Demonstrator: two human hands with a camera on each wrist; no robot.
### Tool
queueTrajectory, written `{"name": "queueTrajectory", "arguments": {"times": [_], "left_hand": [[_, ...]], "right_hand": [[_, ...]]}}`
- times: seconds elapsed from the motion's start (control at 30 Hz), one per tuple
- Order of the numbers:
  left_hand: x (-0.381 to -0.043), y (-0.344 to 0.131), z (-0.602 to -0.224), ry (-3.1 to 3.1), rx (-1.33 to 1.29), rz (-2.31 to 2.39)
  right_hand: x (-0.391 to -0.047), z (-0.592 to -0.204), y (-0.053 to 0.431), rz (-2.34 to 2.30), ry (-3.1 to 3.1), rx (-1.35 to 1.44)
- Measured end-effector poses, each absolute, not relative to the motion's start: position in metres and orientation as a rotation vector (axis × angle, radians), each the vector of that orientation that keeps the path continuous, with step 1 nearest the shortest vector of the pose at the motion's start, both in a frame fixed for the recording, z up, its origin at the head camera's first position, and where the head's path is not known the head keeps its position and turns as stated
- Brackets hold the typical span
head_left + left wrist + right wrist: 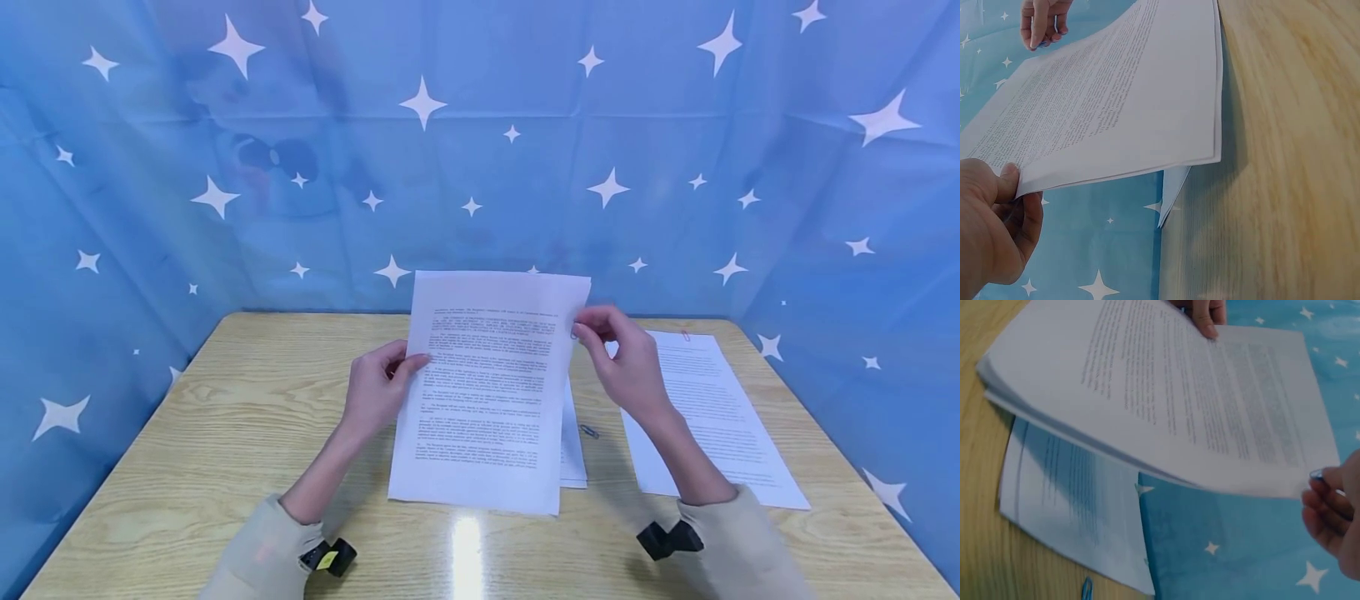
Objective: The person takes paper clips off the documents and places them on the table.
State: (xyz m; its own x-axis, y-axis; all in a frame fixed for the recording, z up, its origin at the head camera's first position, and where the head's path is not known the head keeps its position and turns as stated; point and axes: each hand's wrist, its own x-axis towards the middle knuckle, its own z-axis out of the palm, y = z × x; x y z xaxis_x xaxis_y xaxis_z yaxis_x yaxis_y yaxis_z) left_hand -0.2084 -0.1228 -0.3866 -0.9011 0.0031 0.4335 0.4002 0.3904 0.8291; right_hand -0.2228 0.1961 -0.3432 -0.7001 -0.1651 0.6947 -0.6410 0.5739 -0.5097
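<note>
Several printed sheets (pixel 487 392) are held up off the table, tilted, with the text side towards me. My left hand (pixel 377 379) pinches their left edge, thumb in front and fingers behind. At the upper right edge my right hand (pixel 626 367) pinches a small blue paper clip (pixel 1317 474) between thumb and fingertips. That clip touches or nearly touches the sheets' edge; I cannot tell whether it is on the paper. In the left wrist view the sheets' lower corner (pixel 1210 153) shows more than one layer.
Under the raised sheets lies another paper stack (pixel 573 454). Beside it a loose blue paper clip (pixel 589 431) lies on the wooden table (pixel 247 417). To the right are printed papers (pixel 720 425) with a red paper clip (pixel 686 335). A starry blue curtain (pixel 480 167) hangs behind.
</note>
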Motion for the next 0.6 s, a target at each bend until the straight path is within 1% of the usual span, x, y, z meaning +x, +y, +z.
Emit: {"name": "queueTrajectory", "arguments": {"times": [0.6], "left_hand": [[-0.207,-0.125,-0.384,-2.233,-0.383,-1.555]], "right_hand": [[-0.222,-0.365,0.236,0.884,-2.499,0.677]]}}
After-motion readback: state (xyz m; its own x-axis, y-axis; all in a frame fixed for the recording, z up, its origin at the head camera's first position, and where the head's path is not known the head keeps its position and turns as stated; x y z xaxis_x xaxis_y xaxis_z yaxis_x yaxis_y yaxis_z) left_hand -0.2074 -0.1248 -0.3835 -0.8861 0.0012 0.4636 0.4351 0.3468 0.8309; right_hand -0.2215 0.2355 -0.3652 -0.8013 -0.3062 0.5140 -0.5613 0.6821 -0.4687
